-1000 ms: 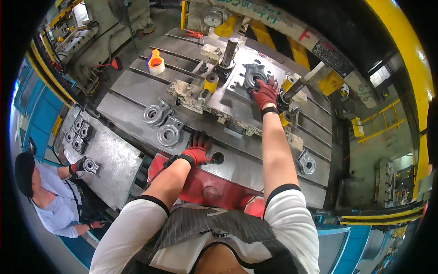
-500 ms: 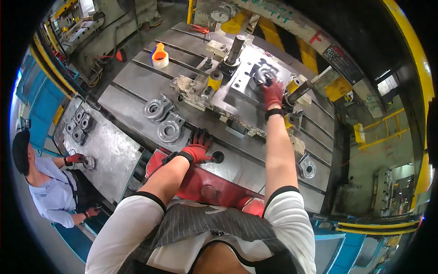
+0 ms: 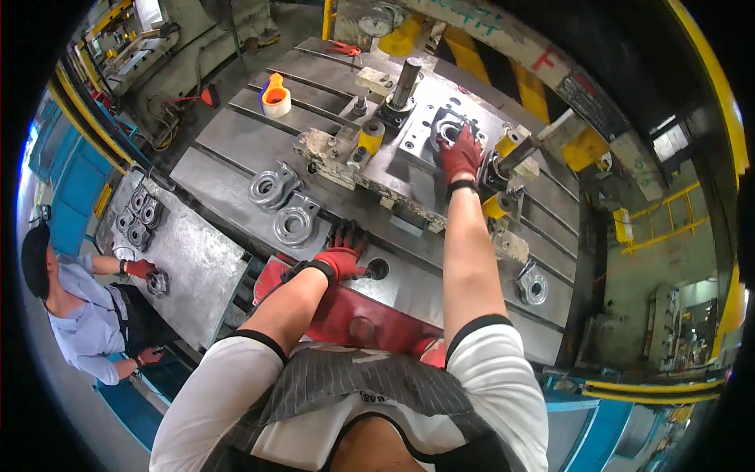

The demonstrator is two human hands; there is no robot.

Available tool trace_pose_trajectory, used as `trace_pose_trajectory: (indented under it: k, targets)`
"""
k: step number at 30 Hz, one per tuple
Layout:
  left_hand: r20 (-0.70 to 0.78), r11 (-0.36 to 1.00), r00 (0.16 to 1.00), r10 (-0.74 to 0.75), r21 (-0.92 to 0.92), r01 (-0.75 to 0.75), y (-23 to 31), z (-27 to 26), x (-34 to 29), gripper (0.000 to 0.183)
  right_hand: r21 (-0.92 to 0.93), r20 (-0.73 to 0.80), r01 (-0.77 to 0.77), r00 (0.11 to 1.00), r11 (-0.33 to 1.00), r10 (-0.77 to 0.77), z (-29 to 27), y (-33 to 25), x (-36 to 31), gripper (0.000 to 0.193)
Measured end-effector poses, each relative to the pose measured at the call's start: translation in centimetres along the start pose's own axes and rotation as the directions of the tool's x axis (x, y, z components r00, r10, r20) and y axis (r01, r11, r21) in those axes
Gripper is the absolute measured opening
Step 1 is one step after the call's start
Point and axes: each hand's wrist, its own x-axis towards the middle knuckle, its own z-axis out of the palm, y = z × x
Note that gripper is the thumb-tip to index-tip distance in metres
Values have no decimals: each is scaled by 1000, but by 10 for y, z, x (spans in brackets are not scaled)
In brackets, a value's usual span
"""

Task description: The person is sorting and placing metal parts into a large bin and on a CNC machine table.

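My right hand point(image 3: 462, 153), in a red glove, reaches far over the die block point(image 3: 417, 135). Its thumb and fingers grip the near rim of a ring-shaped metal part point(image 3: 447, 130) on the block's pale top plate. Lying on the near edge of the slotted machine bed point(image 3: 228, 149) is my left hand point(image 3: 340, 256), gloved in red and black. It is open and holds nothing, fingers stretched forward beside a dark round hole point(image 3: 377, 269). Left of it rest two similar ring-shaped metal parts point(image 3: 293, 224), and another ring-shaped part point(image 3: 532, 288) lies at the right.
Two upright guide posts point(image 3: 406, 85) and yellow cylinders point(image 3: 371, 135) flank the die. An orange-and-white roll-shaped object point(image 3: 275, 101) stands on the bed, with red-handled pliers point(image 3: 344, 49) behind. At left, a co-worker point(image 3: 82, 307) handles a part at a metal side table point(image 3: 197, 259).
My right hand has shifted slightly left with the metal part, which was blurred and now sits squarely on the plate. My left hand stays put. The co-worker's hand and part moved slightly.
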Motion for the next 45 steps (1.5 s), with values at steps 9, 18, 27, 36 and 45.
trace_pose_trajectory:
  k: [9, 18, 27, 36, 45]
  targets:
    - [-94, 994, 994, 57, 97, -48, 3, 4, 9, 112, 258, -75, 246, 969, 934, -235, -65, 24, -75, 96]
    - [-204, 913, 932, 299, -222, -342, -34, -29, -26, 77, 703, 147, -139, 988, 697, 49, -110, 184, -333, 45]
    - [-383, -26, 835, -394, -904, -427, -181, 14, -168, 39, 699, 645, -715, 627, -8, 437, -13, 255, -547, 41]
    - [28, 257, 984, -176, -964, 74, -179, 91, -163, 42, 644, 760, -764, 632, -46, 152, -26, 255, -523, 38]
    - [-148, 523, 983, -109, -849, -69, -168, 84, -146, 41, 648, 747, -762, 633, -7, 204, -21, 257, -518, 38]
